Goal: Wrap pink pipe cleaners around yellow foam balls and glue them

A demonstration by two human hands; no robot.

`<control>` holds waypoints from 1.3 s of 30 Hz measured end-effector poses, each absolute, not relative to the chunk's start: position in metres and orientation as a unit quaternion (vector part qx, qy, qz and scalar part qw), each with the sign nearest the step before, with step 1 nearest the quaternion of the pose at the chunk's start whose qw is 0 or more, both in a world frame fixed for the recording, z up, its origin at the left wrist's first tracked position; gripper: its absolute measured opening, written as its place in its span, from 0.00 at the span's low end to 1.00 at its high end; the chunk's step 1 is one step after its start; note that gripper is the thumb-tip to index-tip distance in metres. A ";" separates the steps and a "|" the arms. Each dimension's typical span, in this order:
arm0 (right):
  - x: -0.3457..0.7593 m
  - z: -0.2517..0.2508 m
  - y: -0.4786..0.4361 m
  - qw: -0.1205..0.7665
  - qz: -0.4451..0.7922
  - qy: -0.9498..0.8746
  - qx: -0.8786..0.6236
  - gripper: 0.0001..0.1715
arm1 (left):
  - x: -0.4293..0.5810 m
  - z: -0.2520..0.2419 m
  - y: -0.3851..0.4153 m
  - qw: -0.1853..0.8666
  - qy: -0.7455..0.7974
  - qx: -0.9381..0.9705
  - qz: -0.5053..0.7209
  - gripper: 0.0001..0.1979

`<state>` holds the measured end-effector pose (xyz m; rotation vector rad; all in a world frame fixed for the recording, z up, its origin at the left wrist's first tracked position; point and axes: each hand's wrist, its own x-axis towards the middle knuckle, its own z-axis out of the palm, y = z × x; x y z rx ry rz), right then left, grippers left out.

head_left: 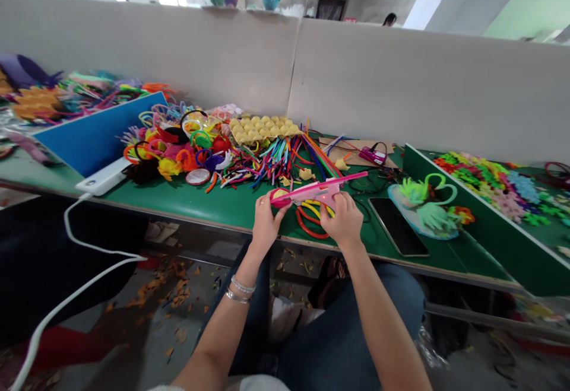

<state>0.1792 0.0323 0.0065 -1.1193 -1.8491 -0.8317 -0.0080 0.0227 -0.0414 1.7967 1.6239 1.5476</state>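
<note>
My right hand (345,220) grips the handle of a pink glue gun (321,190), held level over the front edge of the green table (196,200), nozzle pointing left. My left hand (266,221) is closed in a pinch on a small pink and yellow craft piece (279,196) at the gun's tip. Red and yellow rings (308,220) lie on the table just under my hands.
A heap of coloured pipe cleaners and hoops (231,156) and a yellow egg tray (262,128) lie behind. A phone (398,226) and a green fuzzy craft on a blue plate (427,207) sit right. A white power strip (103,178) with cable lies left, by a blue divider (95,136).
</note>
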 end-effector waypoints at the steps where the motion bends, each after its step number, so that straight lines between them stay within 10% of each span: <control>1: 0.179 0.007 0.032 0.403 -0.331 -0.731 -0.439 0.10 | -0.008 -0.041 0.023 0.135 0.558 0.620 0.534 0.24; 39: 0.182 -0.002 0.038 0.416 -0.258 -0.738 -0.464 0.11 | -0.013 -0.045 0.025 0.228 0.549 0.584 0.553 0.26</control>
